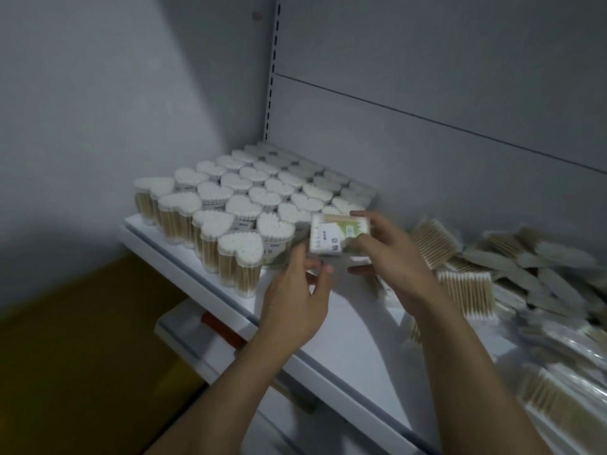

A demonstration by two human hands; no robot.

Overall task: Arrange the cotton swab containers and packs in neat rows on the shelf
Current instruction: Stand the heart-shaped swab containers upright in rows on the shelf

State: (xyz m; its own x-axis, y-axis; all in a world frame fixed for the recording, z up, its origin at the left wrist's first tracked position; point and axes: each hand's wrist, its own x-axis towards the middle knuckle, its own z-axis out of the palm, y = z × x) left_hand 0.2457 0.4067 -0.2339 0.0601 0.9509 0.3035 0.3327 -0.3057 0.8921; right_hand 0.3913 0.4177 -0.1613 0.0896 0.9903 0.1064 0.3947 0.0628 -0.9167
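Holding swab box point(335, 236) above shelf point(345, 323), right hand point(391, 254) grip clamped on its right end. Left hand point(295, 290) just under box, cannot tell if pinching or only touching. Heart containers point(243, 208) in rows just left of grip, loose packs point(512, 274) piled right. Risk: box set down skewed knocks nearest heart container, row topples.

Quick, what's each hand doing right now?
Left hand: pinches the swab box at its lower-left corner.
Right hand: grips the same box's right end.
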